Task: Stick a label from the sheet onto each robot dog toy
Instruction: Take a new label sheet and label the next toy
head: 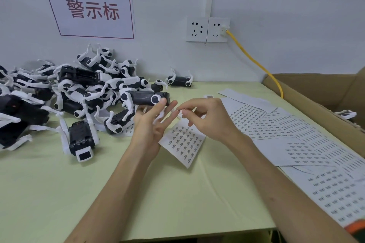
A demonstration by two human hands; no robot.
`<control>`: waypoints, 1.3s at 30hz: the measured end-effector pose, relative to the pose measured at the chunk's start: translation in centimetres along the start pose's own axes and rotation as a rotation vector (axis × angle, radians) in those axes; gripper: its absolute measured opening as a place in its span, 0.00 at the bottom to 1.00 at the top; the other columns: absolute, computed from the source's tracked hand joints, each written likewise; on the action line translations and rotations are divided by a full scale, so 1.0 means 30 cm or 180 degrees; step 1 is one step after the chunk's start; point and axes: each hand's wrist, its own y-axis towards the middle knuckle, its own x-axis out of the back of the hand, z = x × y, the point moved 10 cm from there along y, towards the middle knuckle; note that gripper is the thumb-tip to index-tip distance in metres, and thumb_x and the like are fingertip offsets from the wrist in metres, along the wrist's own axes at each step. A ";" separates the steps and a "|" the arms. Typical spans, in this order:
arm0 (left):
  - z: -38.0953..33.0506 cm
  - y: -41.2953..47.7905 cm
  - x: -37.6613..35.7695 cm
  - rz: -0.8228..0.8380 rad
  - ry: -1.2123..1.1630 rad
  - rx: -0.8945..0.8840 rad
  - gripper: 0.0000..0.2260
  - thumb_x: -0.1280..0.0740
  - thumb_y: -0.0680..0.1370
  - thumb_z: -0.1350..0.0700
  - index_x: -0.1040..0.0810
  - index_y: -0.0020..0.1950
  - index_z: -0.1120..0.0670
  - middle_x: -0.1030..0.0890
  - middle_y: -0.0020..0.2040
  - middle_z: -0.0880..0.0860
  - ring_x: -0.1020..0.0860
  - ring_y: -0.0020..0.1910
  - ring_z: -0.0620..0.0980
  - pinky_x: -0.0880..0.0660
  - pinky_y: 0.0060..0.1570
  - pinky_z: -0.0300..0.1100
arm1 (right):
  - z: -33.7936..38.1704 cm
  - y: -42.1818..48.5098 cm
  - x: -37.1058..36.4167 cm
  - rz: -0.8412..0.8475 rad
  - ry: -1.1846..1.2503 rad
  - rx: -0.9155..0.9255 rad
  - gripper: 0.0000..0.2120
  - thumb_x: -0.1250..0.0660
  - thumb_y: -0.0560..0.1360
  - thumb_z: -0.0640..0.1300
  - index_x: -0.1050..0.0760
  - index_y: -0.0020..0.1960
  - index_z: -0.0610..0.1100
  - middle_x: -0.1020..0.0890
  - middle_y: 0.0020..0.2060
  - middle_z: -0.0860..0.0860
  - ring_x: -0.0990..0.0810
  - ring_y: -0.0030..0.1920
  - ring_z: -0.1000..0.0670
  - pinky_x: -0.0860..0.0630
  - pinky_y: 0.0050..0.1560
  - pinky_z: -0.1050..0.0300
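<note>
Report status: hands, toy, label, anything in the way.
Left hand holds a toy dog up. Right hand pinches a small label beside it. Label not on yet. Nothing between them.

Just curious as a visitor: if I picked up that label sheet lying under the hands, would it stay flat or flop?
The label sheet looks like thin paper, so it would probably droop. It seems very light and might slide easily on the smooth table.

A pale green desk (59, 193) stands against a plain white wall (296, 16). On the wall hang a white paper sign with red letters (92, 9) and two white plug sockets (207, 29).
</note>
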 end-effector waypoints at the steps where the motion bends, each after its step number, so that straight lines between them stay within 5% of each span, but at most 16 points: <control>1: -0.005 0.000 0.000 -0.0016 -0.0030 -0.0043 0.28 0.26 0.72 0.56 0.31 0.68 0.59 0.22 0.70 0.63 0.16 0.61 0.56 0.25 0.69 0.56 | 0.001 0.001 0.007 -0.0062 0.0156 -0.0077 0.08 0.30 0.77 0.37 0.14 0.49 0.48 0.14 0.38 0.53 0.16 0.31 0.50 0.20 0.40 0.57; 5: -0.020 0.011 0.016 -0.0136 0.0016 -0.0339 0.24 0.29 0.79 0.63 0.32 0.73 0.65 0.19 0.60 0.58 0.15 0.60 0.56 0.18 0.58 0.49 | -0.087 -0.010 0.015 -0.0426 0.1274 -0.1247 0.07 0.31 0.80 0.41 0.18 0.44 0.40 0.16 0.34 0.45 0.17 0.30 0.46 0.19 0.38 0.52; 8: -0.037 0.016 0.030 -0.0220 0.0262 -0.0600 0.20 0.27 0.77 0.66 0.31 0.66 0.59 0.19 0.58 0.59 0.16 0.59 0.60 0.17 0.54 0.47 | -0.141 -0.065 -0.099 0.0172 0.2083 -0.2315 0.11 0.30 0.80 0.46 0.20 0.45 0.39 0.17 0.35 0.44 0.17 0.31 0.49 0.19 0.36 0.57; 12: -0.054 0.013 0.025 -0.0271 0.0514 -0.0865 0.33 0.21 0.68 0.64 0.33 0.69 0.57 0.26 0.69 0.64 0.16 0.59 0.61 0.18 0.58 0.54 | -0.153 -0.102 -0.170 0.0412 0.2595 -0.2775 0.09 0.27 0.78 0.46 0.20 0.48 0.40 0.16 0.35 0.46 0.17 0.32 0.51 0.18 0.37 0.58; 15: -0.055 0.015 0.018 -0.0248 0.0772 -0.0991 0.34 0.21 0.67 0.63 0.32 0.69 0.55 0.26 0.69 0.64 0.17 0.60 0.62 0.19 0.60 0.59 | -0.161 -0.107 -0.182 0.0297 0.2815 -0.2874 0.06 0.26 0.76 0.42 0.20 0.49 0.40 0.16 0.35 0.46 0.17 0.32 0.52 0.19 0.35 0.59; 20: -0.045 0.014 -0.002 -0.0133 0.1124 -0.1108 0.25 0.21 0.68 0.63 0.28 0.59 0.50 0.22 0.66 0.64 0.15 0.57 0.60 0.22 0.64 0.63 | -0.174 -0.103 -0.164 -0.0053 0.2786 -0.2751 0.02 0.27 0.77 0.38 0.20 0.48 0.38 0.17 0.36 0.45 0.16 0.32 0.52 0.20 0.35 0.61; 25: -0.045 0.025 0.025 -0.0327 0.1421 -0.1093 0.23 0.20 0.72 0.64 0.28 0.57 0.48 0.21 0.63 0.57 0.18 0.62 0.58 0.21 0.63 0.56 | -0.094 -0.024 0.012 -0.0958 0.1563 -0.1305 0.03 0.28 0.77 0.36 0.18 0.44 0.38 0.19 0.31 0.49 0.21 0.29 0.53 0.22 0.36 0.62; 28: -0.033 0.033 0.037 -0.0393 0.1240 -0.0931 0.18 0.22 0.75 0.59 0.27 0.58 0.49 0.19 0.61 0.53 0.18 0.62 0.58 0.18 0.56 0.51 | -0.045 -0.003 0.021 -0.0764 0.1707 -0.0941 0.04 0.29 0.78 0.37 0.19 0.44 0.40 0.19 0.32 0.49 0.23 0.29 0.50 0.22 0.37 0.59; 31: 0.028 0.049 0.055 -0.0531 0.0588 -0.0283 0.18 0.33 0.81 0.40 0.25 0.62 0.52 0.16 0.60 0.52 0.17 0.63 0.54 0.20 0.59 0.51 | -0.023 -0.003 -0.029 -0.0373 0.1925 -0.0941 0.03 0.32 0.80 0.37 0.20 0.47 0.40 0.19 0.33 0.47 0.24 0.29 0.48 0.22 0.38 0.56; 34: 0.032 0.066 0.058 -0.0341 -0.0010 -0.0142 0.20 0.46 0.87 0.41 0.23 0.69 0.50 0.18 0.67 0.50 0.21 0.67 0.52 0.24 0.60 0.45 | 0.000 -0.004 -0.081 0.0041 0.2122 -0.0935 0.05 0.35 0.82 0.37 0.21 0.49 0.40 0.18 0.34 0.47 0.23 0.29 0.47 0.21 0.37 0.57; 37: 0.019 0.055 0.055 -0.0246 0.0242 -0.0220 0.21 0.44 0.86 0.41 0.26 0.74 0.50 0.20 0.70 0.51 0.22 0.66 0.51 0.26 0.68 0.48 | 0.012 -0.008 -0.100 0.0215 0.2002 -0.0878 0.05 0.36 0.82 0.37 0.20 0.52 0.39 0.19 0.36 0.46 0.23 0.30 0.46 0.21 0.38 0.56; 39: 0.013 0.045 0.060 -0.0330 0.0475 -0.0269 0.16 0.41 0.85 0.41 0.25 0.68 0.45 0.20 0.69 0.48 0.21 0.66 0.49 0.30 0.73 0.52 | 0.016 -0.011 -0.107 0.0263 0.1936 -0.0862 0.05 0.35 0.82 0.37 0.20 0.52 0.39 0.19 0.37 0.45 0.23 0.31 0.44 0.21 0.39 0.55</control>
